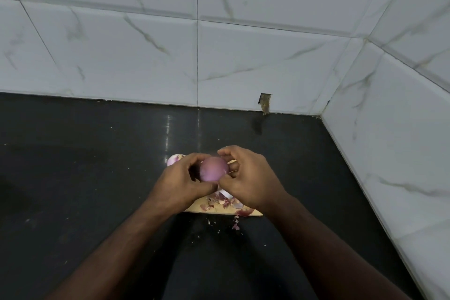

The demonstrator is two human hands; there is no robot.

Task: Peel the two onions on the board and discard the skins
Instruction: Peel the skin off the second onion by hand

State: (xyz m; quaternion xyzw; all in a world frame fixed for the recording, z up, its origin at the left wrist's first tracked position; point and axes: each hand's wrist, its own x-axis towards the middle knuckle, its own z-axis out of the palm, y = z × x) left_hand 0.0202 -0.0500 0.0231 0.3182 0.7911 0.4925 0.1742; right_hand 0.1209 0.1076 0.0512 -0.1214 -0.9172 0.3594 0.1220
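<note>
A smooth purple onion (214, 169) is held above the wooden board (194, 207) between both hands. My left hand (181, 182) grips its left side with curled fingers. My right hand (248, 178) curls round its right side, thumb and fingertips on the surface. A second onion (173, 160), pale purple with a bit of dry skin on top, lies on the board just behind my left hand and is mostly hidden. Loose onion skins (222, 202) lie on the board below my hands.
The board lies on a black countertop (85, 165), with a few skin scraps (235, 224) fallen off its near edge. White marble-look tiled walls stand behind and to the right, meeting in a corner (322, 114).
</note>
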